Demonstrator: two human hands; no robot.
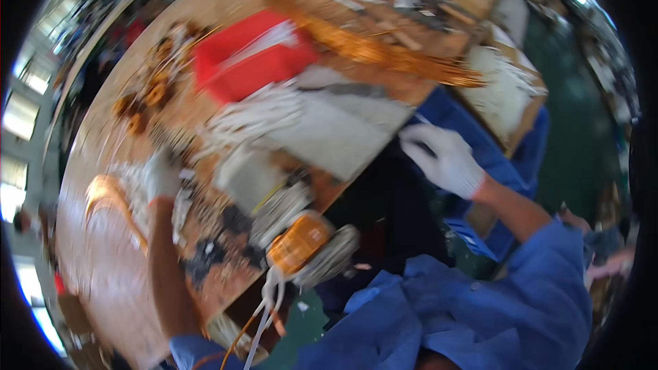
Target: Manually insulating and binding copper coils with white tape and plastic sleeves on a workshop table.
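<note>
My left hand [162, 175], in a white glove, is low over the wooden table at the left, beside a pile of white strips [130, 181] and small scattered bits. Blur smears its fingers. Out past the table's right edge is my right hand [445, 161], also gloved in white, with thumb and forefinger apart and no object visible between them. It is above a blue bin [473, 123]. Between my arms, at the table edge, stands a grey machine [250, 178] bearing an orange wound coil [299, 241]. White cords [272, 288] hang below the coil.
A red bin [253, 55] with white pieces stands further back. Behind it lies a long bundle of copper-coloured wire [370, 48]. Several orange coils [147, 96] lie at the far left. A grey sheet [343, 130] covers the table's right part. An open carton [504, 89] rests beside the blue bin.
</note>
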